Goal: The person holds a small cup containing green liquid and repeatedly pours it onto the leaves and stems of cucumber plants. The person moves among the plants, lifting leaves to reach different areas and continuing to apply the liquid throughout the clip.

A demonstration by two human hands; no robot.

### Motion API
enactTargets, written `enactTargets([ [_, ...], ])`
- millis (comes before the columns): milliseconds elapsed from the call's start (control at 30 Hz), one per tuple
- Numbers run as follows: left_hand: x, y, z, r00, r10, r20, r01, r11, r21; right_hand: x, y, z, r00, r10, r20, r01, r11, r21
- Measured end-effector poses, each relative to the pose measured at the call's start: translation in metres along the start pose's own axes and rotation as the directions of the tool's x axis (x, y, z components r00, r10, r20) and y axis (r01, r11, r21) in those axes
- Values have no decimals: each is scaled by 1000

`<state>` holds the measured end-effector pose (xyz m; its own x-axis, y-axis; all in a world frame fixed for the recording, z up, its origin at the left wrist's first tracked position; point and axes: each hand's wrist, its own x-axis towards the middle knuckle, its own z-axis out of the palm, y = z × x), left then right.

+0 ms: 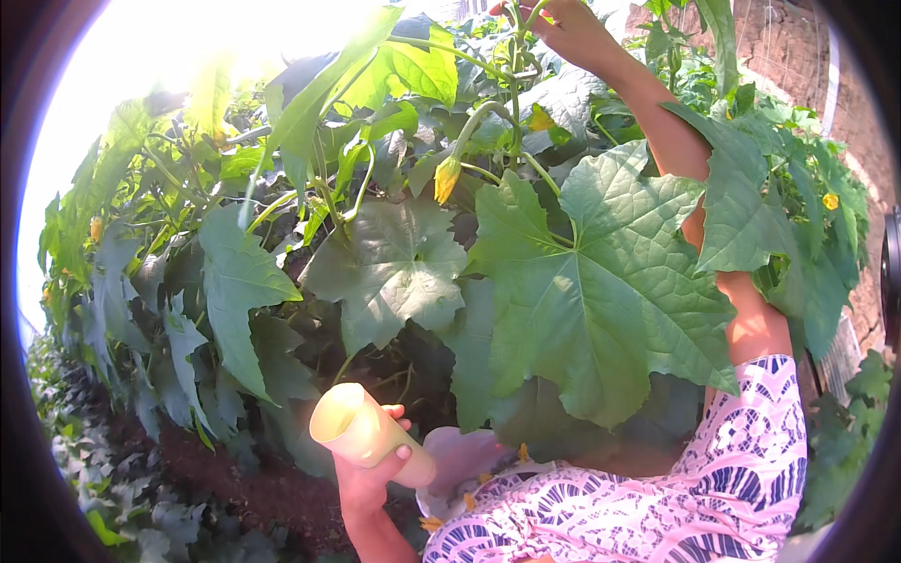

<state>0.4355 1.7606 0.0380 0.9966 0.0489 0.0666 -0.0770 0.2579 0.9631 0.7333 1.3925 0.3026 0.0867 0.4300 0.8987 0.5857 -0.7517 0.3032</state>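
Note:
My left hand (pixel 373 464) is wrapped around a pale yellow cup (pixel 362 426), low in the view, its open mouth tilted up and to the left. At the top edge, my right hand (pixel 563 24) is at a green vine stem (pixel 514 63); its fingers are partly cut off by the picture's edge, so its grip is unclear. Below that hand, a closed yellow flower (pixel 446 179) hangs from a curved stalk. A large lobed leaf (pixel 581 271) spreads in front of my body, and another leaf (pixel 739 190) covers part of my right arm.
Dense climbing foliage (pixel 120 260) fills the left side. A pale container or bag (pixel 457 457) with several small orange-yellow flowers (pixel 469 501) is beside the patterned clothing (pixel 598 514). A cracked earthen wall (pixel 788 49) and thin strings stand at upper right; dark soil (pixel 232 478) lies at lower left.

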Motion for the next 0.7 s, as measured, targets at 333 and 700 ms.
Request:
enactTargets([
  [333, -3, -6, -11, 999, -10, 40, 11, 1000, -8, 11, -25, -35, 931, 321, -172, -237, 893, 383],
  [700, -8, -12, -16, 995, -39, 90, 47, 995, -84, -6, -95, -35, 375, 676, 634, -926, 299, 230],
])
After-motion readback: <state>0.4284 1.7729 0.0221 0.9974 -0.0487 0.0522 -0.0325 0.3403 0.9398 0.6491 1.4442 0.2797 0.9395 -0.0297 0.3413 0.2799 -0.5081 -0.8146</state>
